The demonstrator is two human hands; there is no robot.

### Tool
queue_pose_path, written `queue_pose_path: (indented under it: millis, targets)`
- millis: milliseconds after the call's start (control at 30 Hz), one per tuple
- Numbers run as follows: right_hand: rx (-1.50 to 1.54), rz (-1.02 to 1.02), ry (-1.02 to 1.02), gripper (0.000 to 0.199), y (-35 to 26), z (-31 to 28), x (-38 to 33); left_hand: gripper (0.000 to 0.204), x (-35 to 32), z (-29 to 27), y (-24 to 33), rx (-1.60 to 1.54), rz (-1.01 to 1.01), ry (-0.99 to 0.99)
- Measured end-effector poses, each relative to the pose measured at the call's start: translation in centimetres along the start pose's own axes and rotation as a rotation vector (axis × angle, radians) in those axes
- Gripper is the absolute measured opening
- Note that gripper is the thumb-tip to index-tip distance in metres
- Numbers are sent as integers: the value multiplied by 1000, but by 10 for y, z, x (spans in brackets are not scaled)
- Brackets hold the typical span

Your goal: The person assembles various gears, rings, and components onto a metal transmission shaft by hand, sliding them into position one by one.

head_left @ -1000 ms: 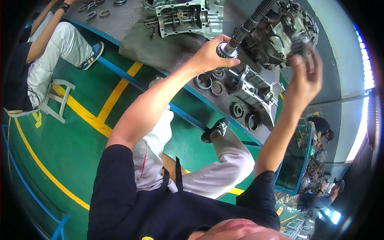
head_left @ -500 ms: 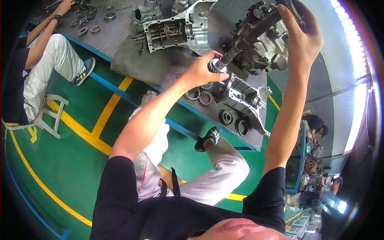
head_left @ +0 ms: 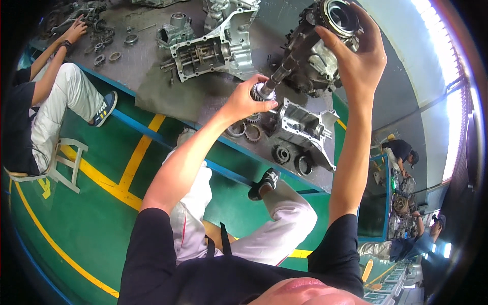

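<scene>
A splined metal shaft (head_left: 288, 65) slants up and away in front of me. My left hand (head_left: 244, 101) is closed round a small gear (head_left: 263, 91) at its lower end. At the upper end my right hand (head_left: 358, 58) grips a toothed round hub (head_left: 341, 16) between thumb and fingers, its open face turned to me. Whether the hub is fixed to the shaft cannot be seen. Below my left hand an open gearbox housing half (head_left: 304, 122) lies on the bench, beside toothed rings (head_left: 253, 132) and a gear (head_left: 281, 154).
A larger open housing (head_left: 203, 53) with shafts inside lies farther left on the metal bench (head_left: 147, 46). Behind the shaft stands a transmission casing (head_left: 320, 66). A seated person's hand (head_left: 76, 30) is over small parts at far left. Other people work at a bench on the right.
The hub in my right hand has turned so its round face shows. Both hands sit slightly farther left in view. The person at left has lifted a hand with fingers spread.
</scene>
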State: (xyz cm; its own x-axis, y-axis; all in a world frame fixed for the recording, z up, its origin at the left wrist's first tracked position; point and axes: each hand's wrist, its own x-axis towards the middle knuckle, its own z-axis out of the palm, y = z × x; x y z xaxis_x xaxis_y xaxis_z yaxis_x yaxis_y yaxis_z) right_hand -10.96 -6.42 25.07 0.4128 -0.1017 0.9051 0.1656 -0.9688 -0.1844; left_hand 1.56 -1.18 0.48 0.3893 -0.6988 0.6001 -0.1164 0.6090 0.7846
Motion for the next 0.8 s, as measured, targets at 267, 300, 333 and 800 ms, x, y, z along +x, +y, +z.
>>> queue_pose_path:
  millis: [267, 300, 333, 800]
  targets:
    - [26, 213, -84, 65, 2, -1, 1, 63, 6, 0, -1, -44, -53, -34]
    - [13, 266, -134, 65, 0, -4, -2, 63, 8, 1, -3, -64, -68, -33]
    - [-133, 215, -136, 66, 9, -3, -7, 62, 7, 3, -1, -85, -84, -36]
    - [296, 570, -250, 69, 54, 39, -153, 50, 1, -1, -5, -58, -120, -71]
